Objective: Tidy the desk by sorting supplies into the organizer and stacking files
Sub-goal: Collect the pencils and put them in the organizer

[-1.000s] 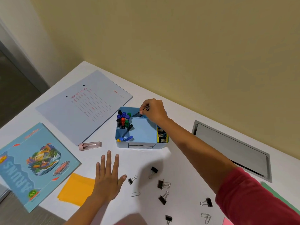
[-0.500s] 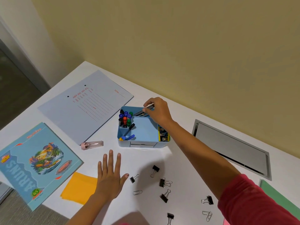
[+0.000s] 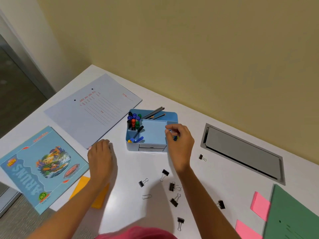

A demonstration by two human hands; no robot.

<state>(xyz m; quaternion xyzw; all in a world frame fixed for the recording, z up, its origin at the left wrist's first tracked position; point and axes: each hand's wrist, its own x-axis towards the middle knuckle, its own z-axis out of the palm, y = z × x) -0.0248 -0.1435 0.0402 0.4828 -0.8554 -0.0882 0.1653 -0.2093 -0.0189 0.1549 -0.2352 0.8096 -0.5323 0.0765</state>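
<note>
A blue desk organizer (image 3: 146,149) stands mid-desk with markers (image 3: 133,120) in its left cell and pencils (image 3: 155,112) leaning in the back cell. My right hand (image 3: 180,145) hovers over the organizer's right compartment with its fingers loosely curled and nothing plainly in them. My left hand (image 3: 101,157) lies over a pink tube (image 3: 89,148), fingers bent round it, so only the tube's end shows. Several black binder clips (image 3: 173,187) and a wire paper clip (image 3: 146,196) lie scattered in front. A grey file (image 3: 93,109) lies at the back left, a green file (image 3: 293,218) at the right.
A blue notebook (image 3: 43,168) overhangs the desk's left edge, with an orange sticky pad (image 3: 81,185) partly under my left forearm. Pink sticky pads (image 3: 260,203) lie beside the green file. A grey cable hatch (image 3: 241,152) is set into the desk at right, near the wall.
My right hand let go of the pencils, which now lean in the back cell, and drew back to the right compartment. My left hand moved from flat on the desk onto the pink tube.
</note>
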